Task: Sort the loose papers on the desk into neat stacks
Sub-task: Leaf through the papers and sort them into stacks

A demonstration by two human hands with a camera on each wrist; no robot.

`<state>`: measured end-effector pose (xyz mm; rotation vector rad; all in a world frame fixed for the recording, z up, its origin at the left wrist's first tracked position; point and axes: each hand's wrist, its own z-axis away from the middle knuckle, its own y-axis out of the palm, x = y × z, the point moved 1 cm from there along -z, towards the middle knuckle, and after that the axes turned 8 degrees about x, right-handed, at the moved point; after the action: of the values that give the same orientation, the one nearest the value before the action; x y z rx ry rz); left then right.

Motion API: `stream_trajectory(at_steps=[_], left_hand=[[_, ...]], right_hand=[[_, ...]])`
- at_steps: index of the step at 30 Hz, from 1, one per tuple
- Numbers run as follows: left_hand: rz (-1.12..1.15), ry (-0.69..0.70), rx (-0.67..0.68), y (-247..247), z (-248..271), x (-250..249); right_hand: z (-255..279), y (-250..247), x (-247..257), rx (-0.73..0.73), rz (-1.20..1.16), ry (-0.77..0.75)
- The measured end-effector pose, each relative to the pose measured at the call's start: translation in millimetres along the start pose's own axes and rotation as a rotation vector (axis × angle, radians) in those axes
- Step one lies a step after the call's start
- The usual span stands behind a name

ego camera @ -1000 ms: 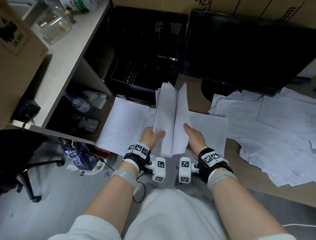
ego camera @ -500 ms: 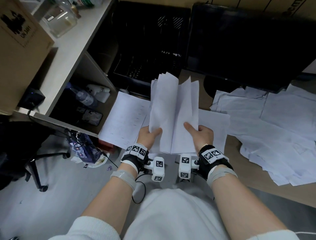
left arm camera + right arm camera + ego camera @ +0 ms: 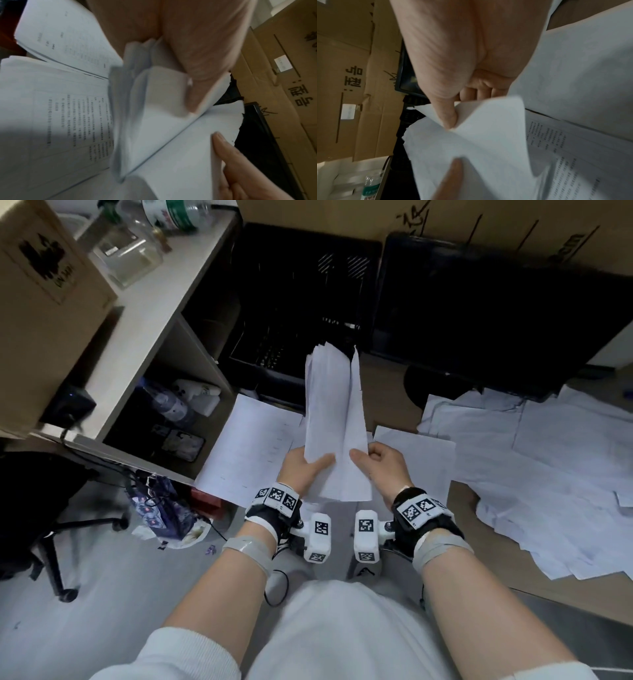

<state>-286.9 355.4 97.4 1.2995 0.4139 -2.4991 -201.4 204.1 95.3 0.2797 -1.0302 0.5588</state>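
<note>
I hold a bundle of white papers (image 3: 334, 419) upright above the desk, folded narrow into a V. My left hand (image 3: 305, 467) grips its lower left edge, thumb on the front, and my right hand (image 3: 376, 463) pinches the lower right edge. In the left wrist view the sheaf (image 3: 154, 128) runs under my thumb. In the right wrist view my thumb presses a sheet (image 3: 471, 142) against curled fingers. A flat stack of printed pages (image 3: 250, 450) lies on the desk left of my hands, another stack (image 3: 421, 453) just right. A loose heap of sheets (image 3: 548, 474) covers the right side.
A black monitor (image 3: 496, 320) and a black mesh tray (image 3: 294, 313) stand behind the papers. A white shelf unit (image 3: 137, 313) with bottles and a cardboard box (image 3: 44, 313) stands at the left. An office chair (image 3: 41, 508) and a bag of rubbish (image 3: 161, 508) are on the floor.
The bundle, spread wide half a second ago, has closed into a narrow fold as my hands came together. The view has shifted slightly.
</note>
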Motion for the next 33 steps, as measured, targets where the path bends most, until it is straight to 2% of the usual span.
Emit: stream_trajectory(at_steps=[3, 5, 7, 14, 17, 22, 28, 31, 33], left_hand=[[0.024, 0.021, -0.098, -5, -5, 1], [0.035, 0.038, -0.101, -7, -8, 0], [0.019, 0.037, -0.077, -6, -10, 2], [-0.108, 0.033, -0.015, 6, -10, 4], [-0.053, 0.018, -0.006, 6, -11, 3], [-0.058, 0.023, 0.001, 0, -11, 6], [-0.056, 0.049, -0.091, -16, -17, 21], [-0.056, 0.060, -0.082, -19, -12, 17], [-0.050, 0.048, -0.083, -23, -14, 24]], right_hand=[[-5, -20, -12, -0.277, 0.052, 0.071], [-4, -32, -21, -0.375, 0.046, 0.156], [-4, -35, -28, -0.364, 0.013, 0.192], [-6, -14, -14, -0.177, -0.049, 0.090], [-9, -9, -8, -0.137, -0.045, 0.079], [-12, -3, -8, -0.107, -0.051, 0.074], [-14, -8, -13, -0.198, -0.058, 0.112], [-16, -7, -16, -0.113, -0.204, 0.188], [-11, -2, -14, -0.084, -0.174, 0.177]])
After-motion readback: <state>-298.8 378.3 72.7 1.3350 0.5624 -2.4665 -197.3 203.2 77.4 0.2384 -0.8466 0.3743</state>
